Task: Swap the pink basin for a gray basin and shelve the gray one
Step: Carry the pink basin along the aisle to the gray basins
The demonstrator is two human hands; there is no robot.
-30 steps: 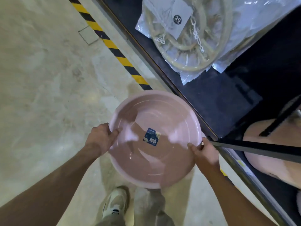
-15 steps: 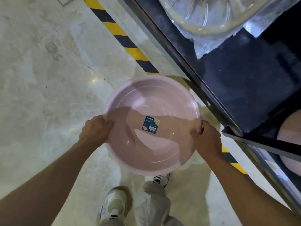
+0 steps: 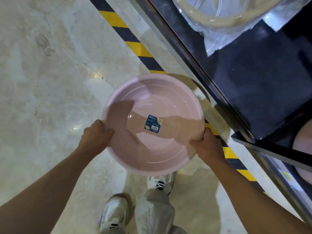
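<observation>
I hold a round pink basin (image 3: 162, 102) level in front of me, above the floor and my feet. A blue label (image 3: 153, 123) is stuck on its inside bottom. My left hand (image 3: 95, 134) grips the rim on the left side, and my right hand (image 3: 208, 146) grips the rim on the right. No gray basin is in view.
A dark shelf unit (image 3: 253, 85) runs along the right, its edge close to the basin. Plastic-wrapped goods (image 3: 224, 19) lie on its upper board. More pink basins (image 3: 303, 142) sit on a lower level at the right edge. Yellow-black floor tape (image 3: 135, 44) borders the shelf; pale floor (image 3: 50, 81) spreads left.
The basin has come away from the shelf toward the left, now over the floor tape. The view has shifted, so the wrapped goods sit higher in frame. Both hands keep their grip.
</observation>
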